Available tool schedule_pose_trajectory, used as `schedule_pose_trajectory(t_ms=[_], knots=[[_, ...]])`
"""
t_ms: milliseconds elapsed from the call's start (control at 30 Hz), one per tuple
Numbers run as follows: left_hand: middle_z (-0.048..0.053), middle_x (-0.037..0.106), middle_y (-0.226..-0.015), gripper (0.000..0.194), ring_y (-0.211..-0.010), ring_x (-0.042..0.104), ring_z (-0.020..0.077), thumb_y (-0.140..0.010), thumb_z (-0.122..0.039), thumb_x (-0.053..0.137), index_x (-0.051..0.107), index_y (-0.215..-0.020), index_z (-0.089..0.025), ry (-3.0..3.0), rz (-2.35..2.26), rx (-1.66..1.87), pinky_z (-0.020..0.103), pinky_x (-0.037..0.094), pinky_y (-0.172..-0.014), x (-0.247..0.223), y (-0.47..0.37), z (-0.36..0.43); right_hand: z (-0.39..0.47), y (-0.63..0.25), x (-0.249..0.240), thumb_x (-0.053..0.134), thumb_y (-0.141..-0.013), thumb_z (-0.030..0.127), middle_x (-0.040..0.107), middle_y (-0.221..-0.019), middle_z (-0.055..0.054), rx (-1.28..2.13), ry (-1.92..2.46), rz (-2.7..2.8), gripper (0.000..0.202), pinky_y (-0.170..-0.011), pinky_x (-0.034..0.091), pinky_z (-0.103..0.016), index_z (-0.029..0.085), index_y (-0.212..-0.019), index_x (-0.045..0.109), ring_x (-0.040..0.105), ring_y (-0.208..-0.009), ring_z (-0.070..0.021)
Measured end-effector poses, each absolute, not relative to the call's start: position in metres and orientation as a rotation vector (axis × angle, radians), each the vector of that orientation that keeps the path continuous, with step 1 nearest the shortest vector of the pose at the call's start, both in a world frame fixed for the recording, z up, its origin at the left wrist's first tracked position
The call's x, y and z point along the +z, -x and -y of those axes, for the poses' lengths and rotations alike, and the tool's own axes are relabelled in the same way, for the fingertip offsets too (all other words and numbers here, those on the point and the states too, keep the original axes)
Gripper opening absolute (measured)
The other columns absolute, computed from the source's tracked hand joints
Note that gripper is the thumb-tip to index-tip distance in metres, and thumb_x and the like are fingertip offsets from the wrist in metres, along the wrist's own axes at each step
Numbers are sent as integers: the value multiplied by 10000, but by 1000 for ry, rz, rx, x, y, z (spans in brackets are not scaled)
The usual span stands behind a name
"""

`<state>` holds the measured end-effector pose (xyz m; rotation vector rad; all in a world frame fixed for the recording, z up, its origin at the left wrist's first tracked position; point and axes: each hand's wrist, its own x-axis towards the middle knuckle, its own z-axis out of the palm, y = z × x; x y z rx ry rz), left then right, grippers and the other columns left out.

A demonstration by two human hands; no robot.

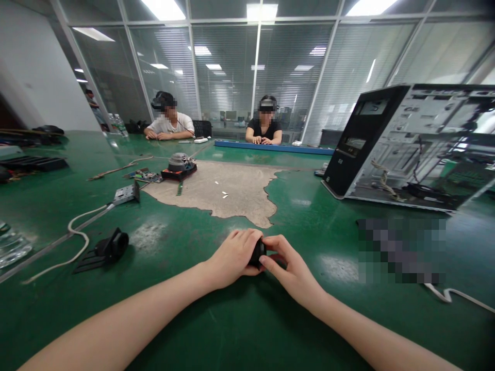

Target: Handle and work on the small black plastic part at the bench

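Two hands, one black object [260,252], and both are on it, near the middle of the worktop's [216,324] near edge. The left hand [234,257] wraps it from the left, fingers closed over the top; the right hand [294,268] grips its right side between thumb and fingers. A dark, rounded, compact piece, this, with a smooth curved face showing; the left hand hides much of the rest, so its full shape can't be told.

Across to the left, one black part with a round end [112,245] lies flat, near one metal bracket [127,193] and a pale cable [79,232]. Beyond, one round-topped component [180,165] sits by one circuit board [147,176], at the rim of a bare grey patch [240,188] carrying a few white scraps [225,193]. Over towards the right edge stands one open computer case [361,139], tall and bulky, blocking the view behind it. Two people [168,123] sit at the far edge, a blue bar [274,148] lying before one of them.
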<state>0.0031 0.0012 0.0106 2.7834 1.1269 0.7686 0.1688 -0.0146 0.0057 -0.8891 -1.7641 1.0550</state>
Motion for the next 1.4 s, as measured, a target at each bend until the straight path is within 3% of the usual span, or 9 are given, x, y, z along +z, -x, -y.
schedule_pose_trajectory(t_ms=[133, 400, 700, 1067, 1400], knots=[[92, 497, -1105, 587, -1006, 483, 256, -681, -282, 651, 297, -1137, -173, -2791, -1129, 768, 385, 379, -828, 9, -3, -2, 8, -168, 3, 517, -801, 264, 529, -848, -1, 1166, 898, 1683, 109, -694, 483, -283, 217, -893, 486, 558, -803, -146], [83, 500, -1097, 590, -1005, 483, 252, -675, -269, 655, 295, -1135, -185, -2764, -1100, 754, 383, 378, -825, 9, -2, -3, 9, -169, 3, 516, -795, 291, 550, -903, -20, 1295, 913, 1655, 184, -700, 492, -281, 208, -954, 477, 564, -829, -152], [95, 497, -1107, 587, -1010, 485, 261, -682, -294, 641, 292, -1140, -182, -2781, -1088, 755, 395, 383, -823, 8, -1, -5, 9, -168, 7, 501, -810, 312, 534, -829, 9, 1229, 900, 1668, 110, -680, 478, -252, 217, -864, 499, 548, -798, -136], [98, 494, -1123, 607, -1029, 478, 262, -674, -277, 651, 282, -1146, -181, -2775, -1102, 730, 393, 373, -839, 8, -1, -6, 7, -169, 6, 541, -782, 282, 530, -916, -21, 1267, 922, 1675, 172, -705, 488, -288, 215, -927, 477, 543, -874, -167], [98, 497, -1119, 598, -1028, 482, 269, -686, -303, 641, 280, -1148, -187, -2785, -1093, 739, 395, 382, -825, 7, -1, -6, 5, -168, 4, 541, -777, 316, 537, -858, -6, 1255, 953, 1635, 155, -684, 488, -273, 215, -879, 483, 547, -816, -149]])
